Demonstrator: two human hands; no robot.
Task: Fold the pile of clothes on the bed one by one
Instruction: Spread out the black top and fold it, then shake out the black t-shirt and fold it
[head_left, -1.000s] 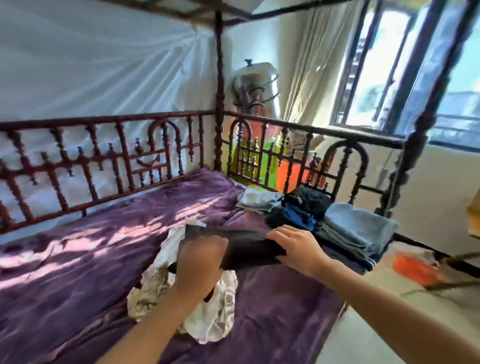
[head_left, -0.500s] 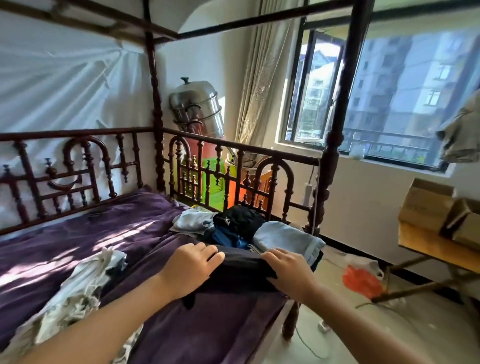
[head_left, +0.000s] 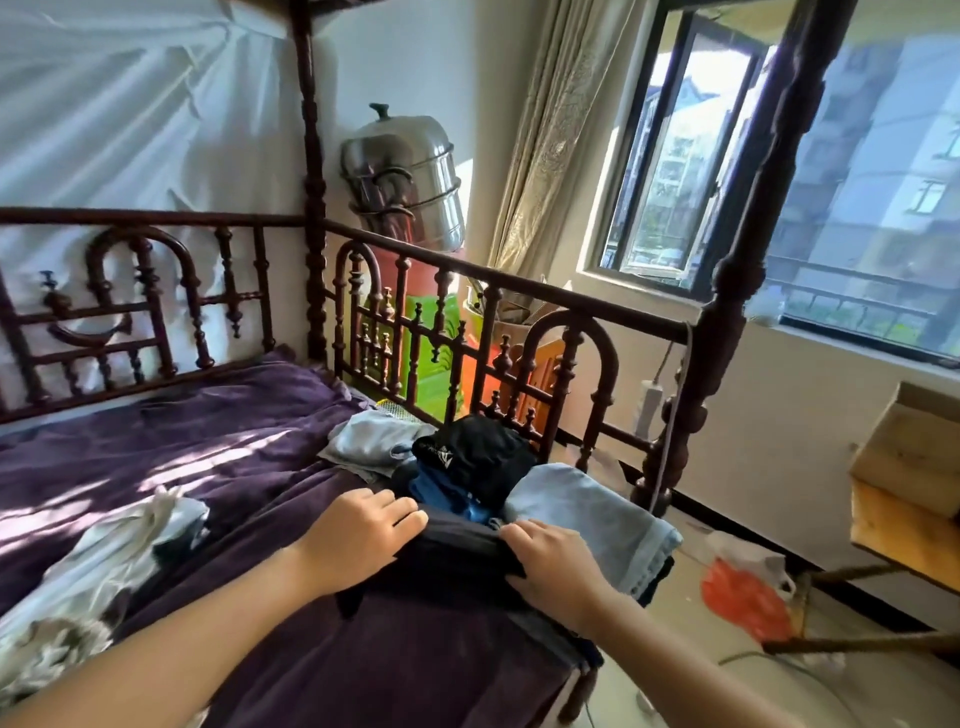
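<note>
As sunlight falls across the purple plush bedspread (head_left: 208, 452), a person's left hand (head_left: 363, 535) and right hand (head_left: 550, 564) grip opposite ends of a folded dark navy garment (head_left: 457, 553) at lower centre of the frame. Their fingers curl over its far edge, and the hands are apart with the cloth between them. The bundle is held low at the bed's near corner, just beside the folded light blue denim (head_left: 597, 514) and in front of a black garment (head_left: 478, 452) heaped over a bright blue cloth (head_left: 441, 491). That suggests it is being set down among the finished pieces, which are grouped at this end of the bed, away from the unsorted laundry. A pale grey folded top (head_left: 369, 441) lies behind them, close to the dark turned-wood bed rail (head_left: 467, 296). The unfolded pile of white and cream clothes (head_left: 104, 561) waits at lower left, well apart from the stack, so the job looks partly done, with several pieces yet to fold. The two-handed hold likely keeps the folds from slipping open as the garment settles. Beyond the rail, at upper centre, a stacked steel steamer pot (head_left: 405, 176) stands by a beige curtain (head_left: 550, 130); an orange plastic bag (head_left: 743, 597) lies on the floor at lower right
</note>
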